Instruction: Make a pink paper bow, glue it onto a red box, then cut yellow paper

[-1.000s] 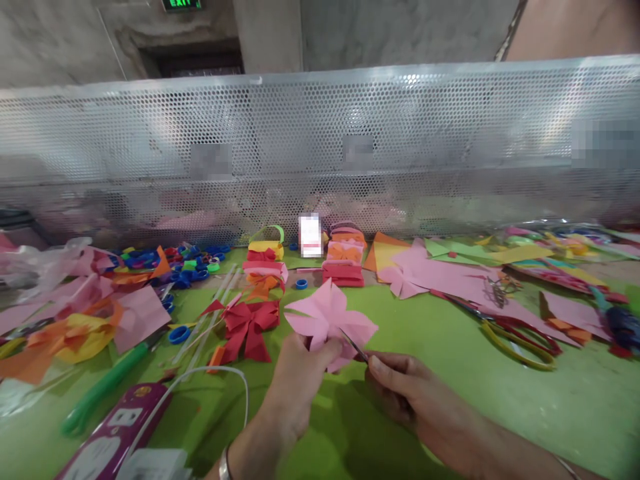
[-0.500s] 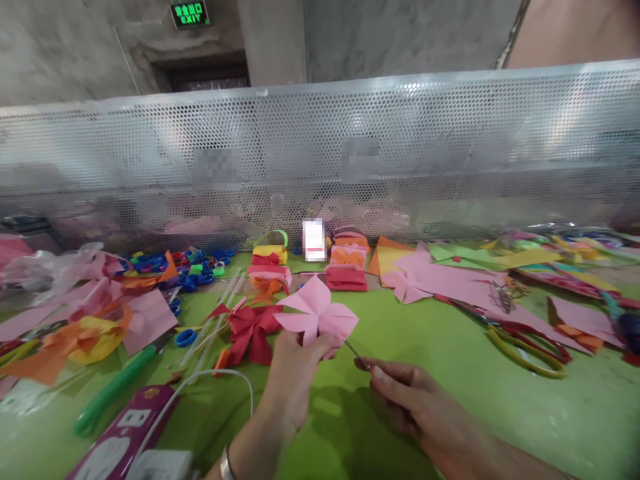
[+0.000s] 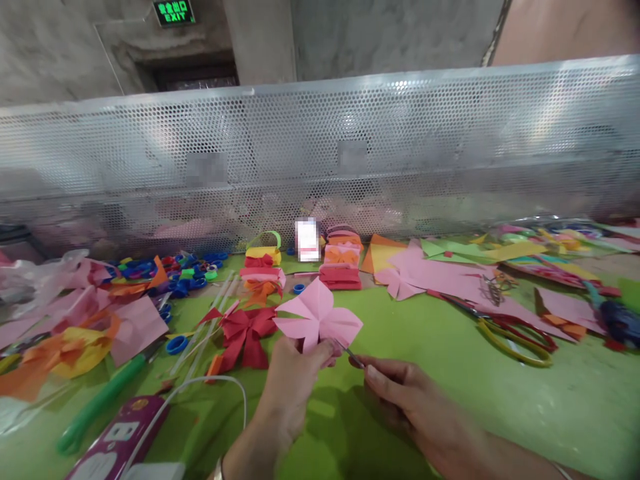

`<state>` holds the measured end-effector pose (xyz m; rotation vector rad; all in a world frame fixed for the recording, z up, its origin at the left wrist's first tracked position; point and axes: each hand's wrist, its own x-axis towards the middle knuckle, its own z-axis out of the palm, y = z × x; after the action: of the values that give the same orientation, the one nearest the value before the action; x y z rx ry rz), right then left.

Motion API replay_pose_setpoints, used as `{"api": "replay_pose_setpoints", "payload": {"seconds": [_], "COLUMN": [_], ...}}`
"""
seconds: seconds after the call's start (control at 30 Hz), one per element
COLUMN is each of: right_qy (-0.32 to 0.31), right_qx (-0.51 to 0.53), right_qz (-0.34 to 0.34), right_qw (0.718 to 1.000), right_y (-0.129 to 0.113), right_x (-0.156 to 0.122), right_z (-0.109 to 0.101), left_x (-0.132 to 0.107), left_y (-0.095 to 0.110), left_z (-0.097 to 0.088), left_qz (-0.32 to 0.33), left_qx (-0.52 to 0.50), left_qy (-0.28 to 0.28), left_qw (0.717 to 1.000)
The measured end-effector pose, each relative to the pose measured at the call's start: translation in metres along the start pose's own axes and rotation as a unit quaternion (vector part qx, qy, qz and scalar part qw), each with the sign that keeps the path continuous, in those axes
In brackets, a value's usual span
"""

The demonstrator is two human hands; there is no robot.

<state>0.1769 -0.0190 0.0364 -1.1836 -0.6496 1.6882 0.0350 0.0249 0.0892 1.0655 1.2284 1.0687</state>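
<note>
Pink folded paper bow, held aloft

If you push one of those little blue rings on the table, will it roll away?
Probably not while flat: the blue ring lies on its side on the green table, so a push would likely just slide it. Tipped on edge, its round shape could roll. It looks small and thin, so it is probably very light and may skid easily.
</note>
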Motion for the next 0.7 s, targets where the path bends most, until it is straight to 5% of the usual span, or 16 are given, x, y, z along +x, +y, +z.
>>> {"api": "replay_pose_setpoints", "payload": {"seconds": [0.7], "right_qy": [-0.011], "right_qx": [-0.006], "right_qz": [-0.005], "right_qw": [1.0], "right_y": [0.0027], "right_x": [0.0009], "right_z": [0.0008], "left_x": [0.0009], "left_y": [-0.0002], "left_z": [0.001], "left_qz": [0.008], "left_qx": [0.015], "left_qy": [0.003], "left_qw": [1.0]}}
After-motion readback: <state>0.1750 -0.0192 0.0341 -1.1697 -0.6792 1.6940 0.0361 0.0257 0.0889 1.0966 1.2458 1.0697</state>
